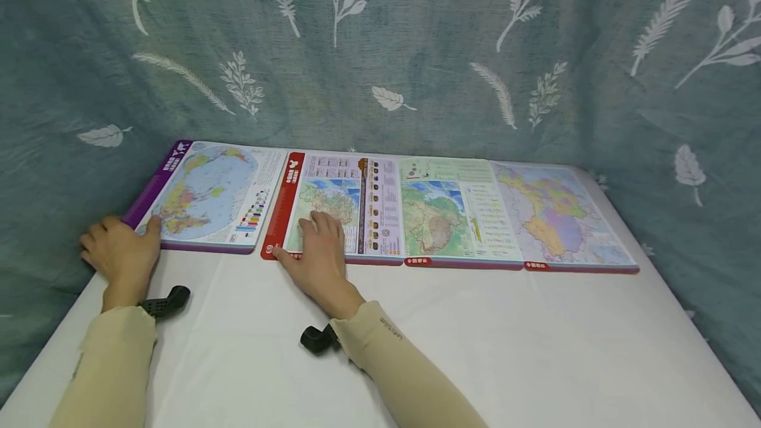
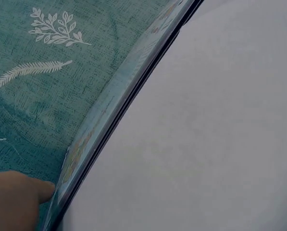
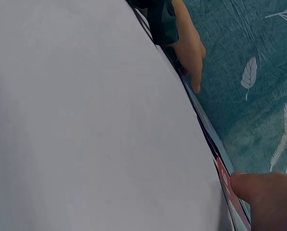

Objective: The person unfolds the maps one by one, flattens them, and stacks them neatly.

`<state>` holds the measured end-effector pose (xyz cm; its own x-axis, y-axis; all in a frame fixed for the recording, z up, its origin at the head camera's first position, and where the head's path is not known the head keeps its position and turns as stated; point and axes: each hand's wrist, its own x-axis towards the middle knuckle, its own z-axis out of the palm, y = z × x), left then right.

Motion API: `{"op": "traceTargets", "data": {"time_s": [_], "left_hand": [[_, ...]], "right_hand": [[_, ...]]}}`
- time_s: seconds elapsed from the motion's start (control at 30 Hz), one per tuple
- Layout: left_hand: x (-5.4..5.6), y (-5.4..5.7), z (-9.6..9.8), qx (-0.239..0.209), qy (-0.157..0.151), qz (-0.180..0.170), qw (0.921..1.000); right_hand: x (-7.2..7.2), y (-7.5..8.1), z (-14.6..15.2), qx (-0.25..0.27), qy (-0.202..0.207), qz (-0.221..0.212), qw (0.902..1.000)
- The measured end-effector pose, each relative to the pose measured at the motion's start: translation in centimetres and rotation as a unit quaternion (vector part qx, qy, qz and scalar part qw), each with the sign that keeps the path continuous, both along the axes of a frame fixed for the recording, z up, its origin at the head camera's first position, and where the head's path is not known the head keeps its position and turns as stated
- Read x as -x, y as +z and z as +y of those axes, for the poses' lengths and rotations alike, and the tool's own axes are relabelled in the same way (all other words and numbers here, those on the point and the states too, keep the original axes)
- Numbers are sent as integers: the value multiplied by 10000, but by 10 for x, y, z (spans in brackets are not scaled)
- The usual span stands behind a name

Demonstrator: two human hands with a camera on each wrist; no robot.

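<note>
A world map board [image 1: 205, 190] with a purple band lies flat at the left of a row of maps. At its front left corner is my left hand [image 1: 121, 253], thumb by the front edge and the other fingers at the left side. Beside it lies a map board with a red band [image 1: 284, 203]. My right hand [image 1: 321, 259] rests on its lower left part, fingers spread over the printed map and thumb near the red band. In the right wrist view, the right thumb [image 3: 258, 187] is close to the red corner. The left wrist view shows part of the left hand [image 2: 18, 197].
Farther right in the row lie a green terrain map [image 1: 436, 216] and a map with coloured regions [image 1: 549, 210]. A white cloth covers the table [image 1: 535, 349]. Behind hangs a green leaf-patterned curtain [image 1: 416, 51]. A dark device [image 1: 166, 302] sits at the left wrist.
</note>
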<state>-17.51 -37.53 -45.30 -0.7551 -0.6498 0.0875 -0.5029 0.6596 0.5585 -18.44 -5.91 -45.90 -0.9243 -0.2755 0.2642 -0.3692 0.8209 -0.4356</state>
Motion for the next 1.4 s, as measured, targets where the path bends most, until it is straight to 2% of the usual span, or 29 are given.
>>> {"op": "traceTargets", "data": {"time_s": [0.17,0.37,0.53,0.7,0.83,1.03,1.2,1.3,1.4], "left_hand": [[3,-3,2,40,-73,140,9999],[1,-5,2,60,-51,247,9997],[0,-5,3,43,-54,149,9999],[1,-3,3,-37,-47,108,9999],[1,-2,4,-70,77,371,9993],[4,-3,7,-157,290,948,9950],[5,-2,9,-151,496,1493,9874],[5,-1,10,-120,615,1595,9852],[5,1,12,-148,813,1481,9855]], "right_hand": [[-1,1,-15,-138,27,-93,9999],[-7,1,-37,-287,139,-61,9995],[-11,0,-49,-580,179,48,9981],[-11,1,-53,-650,234,-9,9976],[-11,1,-53,-651,303,4,9974],[-10,2,-47,-293,492,96,9983],[-9,1,-45,98,599,25,9982],[-9,1,-46,322,637,-2,9974],[-11,1,-46,673,642,-117,9956]]}}
